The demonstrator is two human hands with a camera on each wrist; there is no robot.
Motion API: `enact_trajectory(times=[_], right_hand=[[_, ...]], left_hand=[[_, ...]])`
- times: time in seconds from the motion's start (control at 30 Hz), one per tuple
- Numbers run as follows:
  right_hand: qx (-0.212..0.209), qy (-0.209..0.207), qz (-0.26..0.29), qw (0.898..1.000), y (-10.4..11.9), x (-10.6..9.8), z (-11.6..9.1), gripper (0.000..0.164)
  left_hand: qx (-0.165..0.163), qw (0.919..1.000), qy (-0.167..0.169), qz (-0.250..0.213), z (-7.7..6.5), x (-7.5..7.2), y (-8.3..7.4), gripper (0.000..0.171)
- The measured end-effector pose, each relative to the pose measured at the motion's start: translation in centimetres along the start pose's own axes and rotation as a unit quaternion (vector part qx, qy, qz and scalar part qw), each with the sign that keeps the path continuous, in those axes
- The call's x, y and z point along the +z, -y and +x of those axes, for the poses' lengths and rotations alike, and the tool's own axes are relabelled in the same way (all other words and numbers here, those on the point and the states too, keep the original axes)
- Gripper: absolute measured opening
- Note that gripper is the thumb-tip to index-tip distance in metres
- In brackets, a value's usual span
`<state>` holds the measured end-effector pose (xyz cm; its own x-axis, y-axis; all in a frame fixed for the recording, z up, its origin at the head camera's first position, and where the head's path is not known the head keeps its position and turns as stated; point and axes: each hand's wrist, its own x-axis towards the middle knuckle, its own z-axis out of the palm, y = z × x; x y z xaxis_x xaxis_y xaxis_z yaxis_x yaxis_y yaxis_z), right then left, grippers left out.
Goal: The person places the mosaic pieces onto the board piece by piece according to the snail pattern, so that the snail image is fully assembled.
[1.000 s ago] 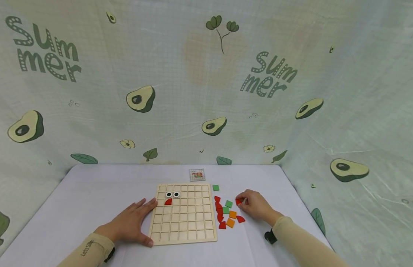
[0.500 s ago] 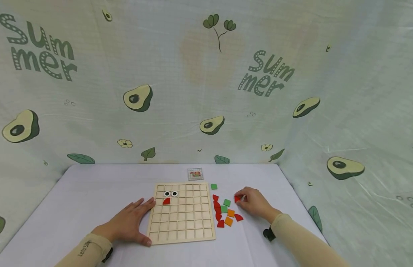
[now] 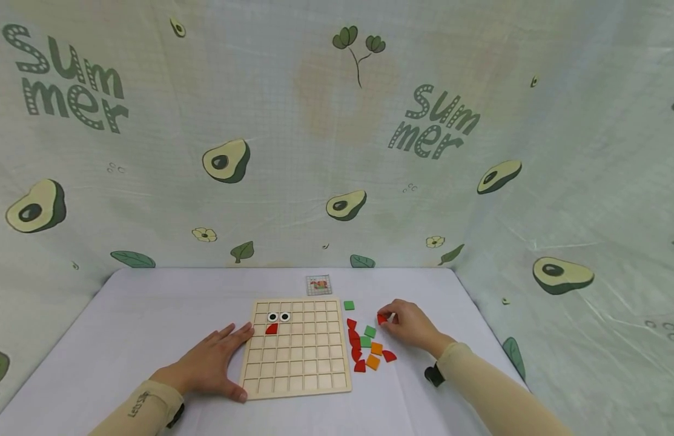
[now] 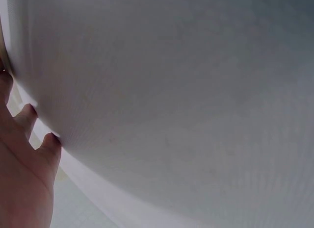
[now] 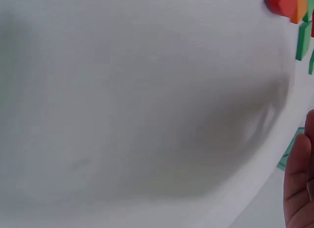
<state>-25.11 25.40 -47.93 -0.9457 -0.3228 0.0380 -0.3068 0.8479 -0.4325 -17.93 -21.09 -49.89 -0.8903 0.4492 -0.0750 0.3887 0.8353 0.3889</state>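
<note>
My right hand (image 3: 412,327) pinches a red quarter-circle tile (image 3: 381,318) between thumb and fingers, just right of the loose tiles. At the left edge of the wooden grid board (image 3: 310,367), my left hand (image 3: 208,364) rests with fingers spread, fingertips and thumb right at the rim. Two round eye tiles (image 3: 279,317) sit side by side in the board's upper left, and a red quarter-circle tile (image 3: 272,329) lies in the row below them. In the right wrist view only part of the right hand (image 5: 298,179) shows, and its tile is hidden.
Right of the board lie several red tiles (image 3: 355,339), green tiles (image 3: 366,341) and orange tiles (image 3: 373,362). A lone green tile (image 3: 349,305) is near the board's upper right corner. Behind the board is a small picture card (image 3: 318,284). A patterned curtain (image 3: 293,151) hangs behind the table.
My right hand has moved slightly away from me and to the left with the red tile, rising a little. The left hand stays at the board; the whole view shifted slightly.
</note>
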Motion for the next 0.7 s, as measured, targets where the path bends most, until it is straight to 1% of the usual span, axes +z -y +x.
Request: enact_trajectory(times=[0.23,0.5,0.7], right_hand=[[-0.007,0.012,-0.01,1.0,2.6,0.1,1.5,0.026],[-0.055,0.035,-0.005,0.998,7.0,1.0,3.7,0.025],[-0.086,0.041,-0.006,0.995,10.1,2.6,5.3,0.027]], left_hand=[[0.003,1.0,-0.001,-0.002,-0.2,-0.1,0.0,0.133],[0.003,1.0,-0.004,0.0,-0.3,-0.1,0.0,0.133],[0.0,1.0,-0.002,-0.003,-0.3,-0.2,-0.2,0.133]])
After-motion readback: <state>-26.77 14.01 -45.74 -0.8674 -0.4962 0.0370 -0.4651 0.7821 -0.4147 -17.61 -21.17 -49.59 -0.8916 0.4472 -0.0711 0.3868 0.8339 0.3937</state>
